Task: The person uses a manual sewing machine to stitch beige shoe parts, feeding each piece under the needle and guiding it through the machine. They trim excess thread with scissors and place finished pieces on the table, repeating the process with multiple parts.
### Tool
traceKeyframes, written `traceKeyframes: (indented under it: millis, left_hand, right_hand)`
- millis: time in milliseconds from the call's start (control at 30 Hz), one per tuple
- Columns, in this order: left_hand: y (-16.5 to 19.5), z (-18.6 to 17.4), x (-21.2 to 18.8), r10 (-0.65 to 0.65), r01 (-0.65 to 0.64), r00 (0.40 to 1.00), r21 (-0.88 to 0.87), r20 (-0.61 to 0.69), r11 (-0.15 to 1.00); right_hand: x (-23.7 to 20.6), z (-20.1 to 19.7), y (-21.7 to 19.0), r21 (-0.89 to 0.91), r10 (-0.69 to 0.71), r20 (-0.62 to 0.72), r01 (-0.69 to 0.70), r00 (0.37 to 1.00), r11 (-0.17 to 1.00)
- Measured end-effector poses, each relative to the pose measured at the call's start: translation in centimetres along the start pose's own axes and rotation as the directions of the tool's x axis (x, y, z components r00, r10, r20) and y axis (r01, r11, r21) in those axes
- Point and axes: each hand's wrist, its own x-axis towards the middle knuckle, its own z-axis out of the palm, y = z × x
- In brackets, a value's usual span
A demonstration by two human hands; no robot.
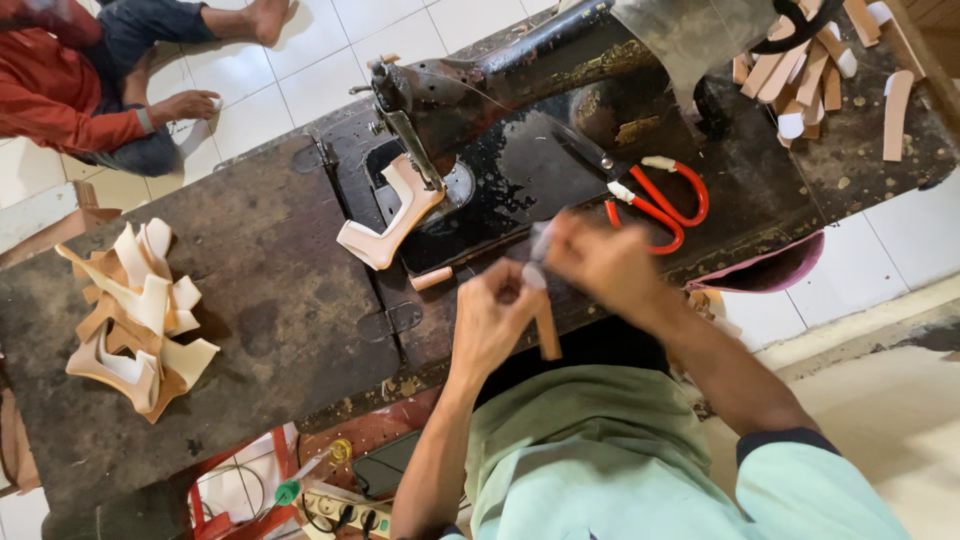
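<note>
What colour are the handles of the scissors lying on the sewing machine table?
The scissors have red handles with whitish tips, lying beside the black sewing machine. The head view shows them clearly.

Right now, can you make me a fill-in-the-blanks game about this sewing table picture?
1. The scissors lying on the sewing machine's base have ____ handles.
2. Both the left hand and the right hand hold a tan ____.
3. A cream shaped piece sits under the black sewing ____.
4. A pile of cut pieces lies on the table's ____ side in the picture.

Missing words: red; strip; machine; left
</note>
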Motion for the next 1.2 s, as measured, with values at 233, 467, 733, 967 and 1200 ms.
traceKeyframes:
  millis: [233, 467, 733, 967, 1200]
  left_hand:
    - [-2.7, -0.9, 0.6, 0.187, -0.152, 0.982, -0.685, -0.023, 0.712]
    - [-2.5, 0.1, 1.2, 0.034, -0.108, 0.985, -0.453, -0.168, 0.885]
    - [-2.3, 0.1, 0.3, 0.142, -0.275, 0.955, -0.603, -0.259, 0.749]
    - [1.1, -5.4, 0.9, 0.623, -0.552, 0.771, 0.351, -0.130, 0.756]
    - [1.2, -10.4, 6.4, 0.502, -0.407, 0.863, 0.667, 0.056, 0.625]
  right_hand:
    - [-1.1, -10.0, -1.6, 0.687, 0.380, -0.309, -0.072, 0.872, 0.724]
    - [-3.2, -15.4, -6.7, 0.754, 0.193, -0.581, 0.433, 0.791, 0.494]
    - [-0.2, -13.7, -4.9, 0.656, 0.031, -0.079, 0.029, 0.996, 0.754]
    - [3.8, -1.9, -2.2, 0.759, 0.141, 0.189, -0.236, 0.972, 0.607]
    - [6.2, 0.5, 0.8, 0.798, 0.311, 0.344, -0.450, 0.886, 0.401]
